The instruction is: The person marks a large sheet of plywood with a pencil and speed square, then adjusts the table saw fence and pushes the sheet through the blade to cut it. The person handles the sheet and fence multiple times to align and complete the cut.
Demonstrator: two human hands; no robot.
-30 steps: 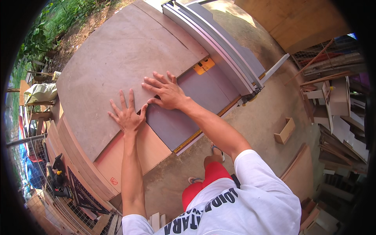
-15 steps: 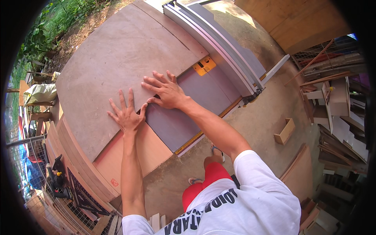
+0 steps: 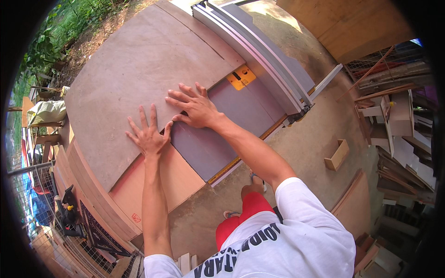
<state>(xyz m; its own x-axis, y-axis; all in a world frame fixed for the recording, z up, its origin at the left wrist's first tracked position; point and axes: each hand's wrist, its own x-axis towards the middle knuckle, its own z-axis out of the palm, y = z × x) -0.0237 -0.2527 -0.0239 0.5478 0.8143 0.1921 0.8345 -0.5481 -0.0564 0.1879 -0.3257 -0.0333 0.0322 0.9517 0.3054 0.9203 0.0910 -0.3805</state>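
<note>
A large greyish-brown sheet of board [image 3: 125, 88] lies across a table saw [image 3: 204, 150]. Both palms press on it close to its near edge. My left hand [image 3: 150, 139] has its fingers spread over the board. Just to its right, my right hand [image 3: 197, 109] is also spread flat, the two thumbs almost meeting. Against the board's right edge stands a long silver fence [image 3: 259, 60]. A yellow insert plate [image 3: 241, 78] shows in the saw top beside the board's near corner. A pale plywood panel [image 3: 160, 183] lies under the board's near left part.
A yellow measuring rail [image 3: 225, 169] runs along the saw's front. On the concrete floor to the right sits a small open wooden box [image 3: 337, 155]. Wood offcuts [image 3: 403, 176] are piled at far right. A black power tool [image 3: 69, 215] rests at left by wire mesh.
The board has slid slightly away and to the left, with both hands moving along on it. Everything else looks the same.
</note>
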